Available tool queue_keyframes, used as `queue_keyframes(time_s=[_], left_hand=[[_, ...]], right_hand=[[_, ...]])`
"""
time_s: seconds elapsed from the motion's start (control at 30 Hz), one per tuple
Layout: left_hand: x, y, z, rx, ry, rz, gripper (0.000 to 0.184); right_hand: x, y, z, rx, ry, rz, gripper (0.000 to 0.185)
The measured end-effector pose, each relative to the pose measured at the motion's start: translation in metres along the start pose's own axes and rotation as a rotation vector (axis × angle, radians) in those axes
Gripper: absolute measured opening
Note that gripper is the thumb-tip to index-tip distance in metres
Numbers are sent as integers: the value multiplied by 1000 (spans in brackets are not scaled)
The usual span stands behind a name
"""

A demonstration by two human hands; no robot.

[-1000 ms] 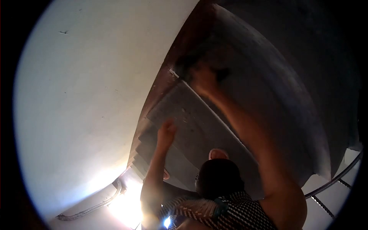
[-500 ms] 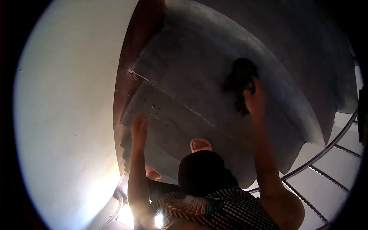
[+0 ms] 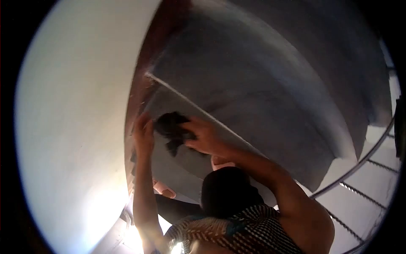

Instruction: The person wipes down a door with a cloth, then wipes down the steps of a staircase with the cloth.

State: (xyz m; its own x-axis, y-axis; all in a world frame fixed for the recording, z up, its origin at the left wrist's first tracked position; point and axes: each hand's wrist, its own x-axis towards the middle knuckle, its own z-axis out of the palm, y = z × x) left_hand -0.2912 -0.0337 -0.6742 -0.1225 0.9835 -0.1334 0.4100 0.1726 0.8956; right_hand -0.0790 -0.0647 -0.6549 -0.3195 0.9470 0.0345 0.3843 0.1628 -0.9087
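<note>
My right hand (image 3: 206, 136) is closed around a dark, bunched cloth (image 3: 170, 123). The cloth lies against the grey stair step (image 3: 167, 101), left of the middle of the view, and looks slightly smeared by motion. Just left of the cloth, my left hand (image 3: 144, 133) is beside the dark red skirting (image 3: 137, 91) at the foot of the wall. Its fingers are slightly bent and apart, with nothing seen in them; whether they touch the skirting I cannot tell.
A pale curved wall (image 3: 80, 106) rises on the left. Higher grey steps (image 3: 270, 89) fan out above and to the right. A metal handrail (image 3: 344, 175) with twisted balusters curves along the right. My feet in pink slippers (image 3: 164, 189) stand on the steps below, with bright light at lower left.
My right hand has carried the cloth from the upper step at the right down and left onto the lower step. My left hand has shifted slightly left and up, toward the skirting.
</note>
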Motion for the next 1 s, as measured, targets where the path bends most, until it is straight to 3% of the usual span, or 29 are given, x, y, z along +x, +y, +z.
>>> queue_keyframes(time_s=[0.03, 0.07, 0.1, 0.13, 0.17, 0.2, 0.23, 0.27, 0.3, 0.37, 0.43, 0.5, 0.53, 0.57, 0.63, 0.73, 0.8, 0.83, 0.9, 1.0], left_hand=[[5, 8, 1, 70, 12, 16, 27], [6, 10, 2, 186, 33, 155, 27], [12, 9, 6, 302, 40, 297, 28], [15, 23, 12, 332, 12, 372, 30], [18, 38, 21, 351, -28, 449, 33], [14, 50, 31, 332, -92, 503, 34], [14, 57, 43, 307, -172, 555, 35], [17, 64, 58, 334, -109, 693, 33], [22, 68, 71, 358, -47, 830, 32], [37, 77, 86, 403, -171, 867, 31], [58, 83, 100, 371, -269, 816, 34], [69, 74, 122, 560, -183, 1163, 34], [83, 57, 142, 569, -92, 1097, 32], [88, 35, 156, 599, -6, 1019, 31], [84, 56, 144, 604, -133, 877, 38], [82, 66, 146, 601, -116, 866, 27], [79, 67, 150, 650, -35, 920, 26], [78, 66, 150, 699, -15, 940, 27], [79, 61, 150, 716, -56, 969, 27], [85, 61, 152, 688, -33, 1001, 27]], right_hand=[[-5, 1, -15, 56, 44, 4, 49], [-28, 10, -19, -96, 153, 151, 49], [-36, -5, -42, 66, 289, 249, 48], [-48, -3, -61, -93, 439, 300, 44], [-63, 15, -78, -155, 555, 609, 45], [-73, 14, -95, -508, 643, 463, 47], [-83, 27, -100, -758, 640, 528, 49], [-92, 43, -98, -1006, 626, 598, 50], [-98, 55, -97, -1005, 622, 618, 50], [-103, 71, -95, -1267, 639, 383, 50], [-87, 50, -95, -1064, 546, 664, 49], [-95, 65, -97, -1163, 593, 546, 48], [-97, 67, -99, -1221, 633, 409, 49], [-93, 59, -99, -1140, 586, 592, 50], [-99, 73, -99, -1182, 608, 567, 45], [-87, 67, -99, -1154, 650, 512, 39], [-72, 35, -102, -1026, 490, 851, 42], [-76, 39, -100, -1009, 483, 895, 42], [-84, 57, -97, -1142, 680, 590, 47], [-82, 53, -100, -1128, 668, 609, 47]])
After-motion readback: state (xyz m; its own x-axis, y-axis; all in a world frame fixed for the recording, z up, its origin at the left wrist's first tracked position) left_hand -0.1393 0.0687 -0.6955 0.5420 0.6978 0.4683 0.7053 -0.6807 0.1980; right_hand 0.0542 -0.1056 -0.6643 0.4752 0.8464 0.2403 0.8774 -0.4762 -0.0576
